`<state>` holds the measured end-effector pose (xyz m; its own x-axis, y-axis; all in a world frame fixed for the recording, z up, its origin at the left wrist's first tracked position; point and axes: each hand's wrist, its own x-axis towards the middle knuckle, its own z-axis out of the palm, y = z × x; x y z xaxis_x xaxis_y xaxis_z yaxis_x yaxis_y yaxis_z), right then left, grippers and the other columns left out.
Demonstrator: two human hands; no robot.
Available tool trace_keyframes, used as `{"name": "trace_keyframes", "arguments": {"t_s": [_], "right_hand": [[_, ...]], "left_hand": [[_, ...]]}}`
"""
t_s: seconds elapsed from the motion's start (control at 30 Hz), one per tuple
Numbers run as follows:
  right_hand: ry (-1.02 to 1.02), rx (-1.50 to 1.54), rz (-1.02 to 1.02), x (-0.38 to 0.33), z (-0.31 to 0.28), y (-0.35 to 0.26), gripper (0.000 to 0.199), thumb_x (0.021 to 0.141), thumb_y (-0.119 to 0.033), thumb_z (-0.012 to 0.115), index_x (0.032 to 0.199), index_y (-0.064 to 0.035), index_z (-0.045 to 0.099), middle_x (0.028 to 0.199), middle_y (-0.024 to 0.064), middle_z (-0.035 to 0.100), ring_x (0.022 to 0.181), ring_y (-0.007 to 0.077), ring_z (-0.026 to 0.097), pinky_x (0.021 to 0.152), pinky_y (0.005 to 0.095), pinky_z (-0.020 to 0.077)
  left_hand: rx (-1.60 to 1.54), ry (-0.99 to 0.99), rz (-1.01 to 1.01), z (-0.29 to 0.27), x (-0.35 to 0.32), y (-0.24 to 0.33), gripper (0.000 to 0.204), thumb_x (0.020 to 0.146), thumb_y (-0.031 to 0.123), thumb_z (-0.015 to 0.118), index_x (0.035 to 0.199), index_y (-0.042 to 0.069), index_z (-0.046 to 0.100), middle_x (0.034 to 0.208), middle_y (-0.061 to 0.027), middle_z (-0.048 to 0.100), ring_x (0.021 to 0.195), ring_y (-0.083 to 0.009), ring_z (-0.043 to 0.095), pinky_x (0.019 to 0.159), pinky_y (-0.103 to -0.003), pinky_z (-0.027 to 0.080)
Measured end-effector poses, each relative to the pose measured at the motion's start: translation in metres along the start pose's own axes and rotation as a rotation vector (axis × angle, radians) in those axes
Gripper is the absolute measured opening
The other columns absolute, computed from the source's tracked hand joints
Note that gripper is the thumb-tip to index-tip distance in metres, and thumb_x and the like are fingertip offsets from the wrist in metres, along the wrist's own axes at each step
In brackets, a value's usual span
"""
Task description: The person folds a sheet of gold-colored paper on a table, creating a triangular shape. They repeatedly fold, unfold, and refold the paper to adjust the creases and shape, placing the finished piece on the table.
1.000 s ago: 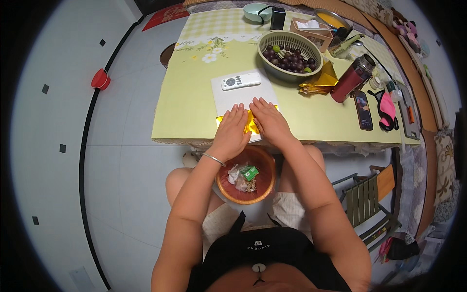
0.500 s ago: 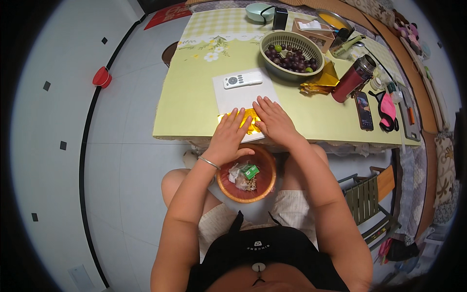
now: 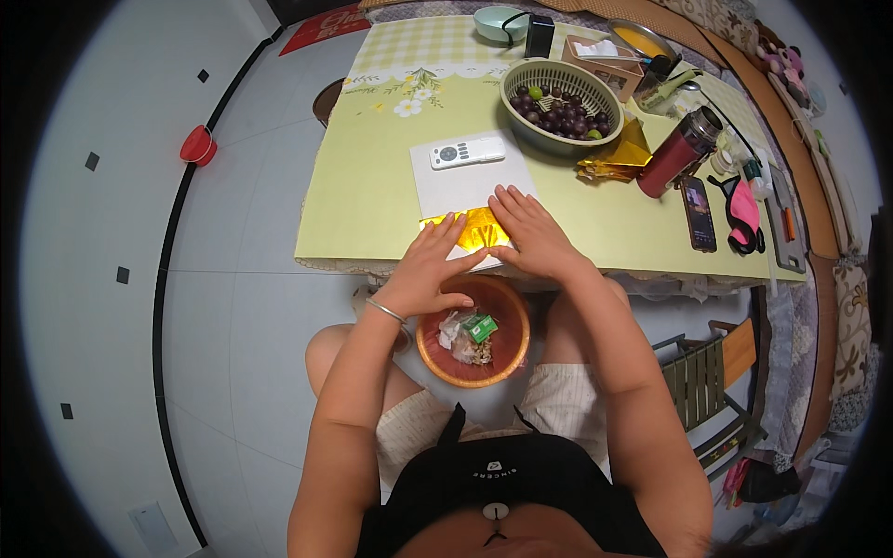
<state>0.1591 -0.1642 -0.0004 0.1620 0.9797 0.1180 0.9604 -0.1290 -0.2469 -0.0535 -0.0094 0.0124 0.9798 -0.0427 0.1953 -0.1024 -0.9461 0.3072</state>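
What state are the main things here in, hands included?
Left hand: open, fingertips on gold foil
Right hand: open, over foil's right side
Gold foil: creased, partly covered
Remote: lying buttons up
Colander: holding grapes
Flask: standing
Phone: screen lit
Bin: partly filled

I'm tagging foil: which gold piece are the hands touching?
The gold foil strip on the white rectangular sheet, partly under the left hand and right hand; the other, crumpled gold foil sits beside the round olive plastic colander.

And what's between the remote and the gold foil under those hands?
Mostly bare white sheet, with fingertips of the right hand at one end, in the head view.
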Motion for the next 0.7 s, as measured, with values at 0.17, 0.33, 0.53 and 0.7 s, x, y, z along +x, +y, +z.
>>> {"name": "trace_keyframes", "arguments": {"t_s": [0.17, 0.33, 0.53, 0.7], "right_hand": [[-0.002, 0.041, -0.046, -0.004, -0.007, 0.000, 0.094, 0.084, -0.052, 0.067, 0.155, -0.0037, 0.029, 0.163, 0.0171, 0.025, 0.152, 0.0325, 0.020, 0.124, 0.0444, 0.0169], [-0.013, 0.135, -0.058, -0.017, -0.021, -0.008, 0.090, 0.075, -0.035, 0.079, 0.150, -0.0051, 0.039, 0.160, 0.0151, 0.033, 0.149, 0.0328, 0.027, 0.123, 0.0461, 0.0200], [0.031, 0.119, -0.051, -0.033, -0.018, -0.013, 0.073, 0.076, -0.020, 0.077, 0.142, -0.0091, 0.049, 0.154, 0.0121, 0.042, 0.145, 0.0328, 0.036, 0.120, 0.0479, 0.0273], [0.097, 0.088, -0.066, -0.034, -0.017, -0.022, 0.065, 0.081, -0.017, 0.071, 0.143, -0.0106, 0.050, 0.154, 0.0096, 0.043, 0.144, 0.0321, 0.038, 0.119, 0.0467, 0.0301]], "left_hand": [[-0.085, 0.041, 0.079, 0.000, -0.003, -0.014, 0.081, 0.080, 0.058, 0.072, 0.149, 0.021, 0.049, 0.158, -0.0230, 0.034, 0.146, -0.0421, 0.031, 0.119, -0.053, 0.022], [-0.161, 0.244, -0.112, -0.003, -0.003, -0.013, 0.079, 0.077, 0.046, 0.077, 0.138, 0.002, 0.054, 0.149, -0.0227, 0.046, 0.139, -0.0401, 0.041, 0.113, -0.051, 0.032], [0.105, 0.182, -0.161, -0.005, 0.001, 0.013, 0.083, 0.072, 0.040, 0.080, 0.140, 0.003, 0.051, 0.147, -0.0202, 0.049, 0.140, -0.0365, 0.042, 0.116, -0.055, 0.027], [0.211, 0.174, -0.117, 0.021, 0.009, 0.028, 0.074, 0.077, 0.024, 0.075, 0.141, 0.000, 0.048, 0.148, -0.0188, 0.049, 0.139, -0.0322, 0.045, 0.118, -0.054, 0.028]]}}
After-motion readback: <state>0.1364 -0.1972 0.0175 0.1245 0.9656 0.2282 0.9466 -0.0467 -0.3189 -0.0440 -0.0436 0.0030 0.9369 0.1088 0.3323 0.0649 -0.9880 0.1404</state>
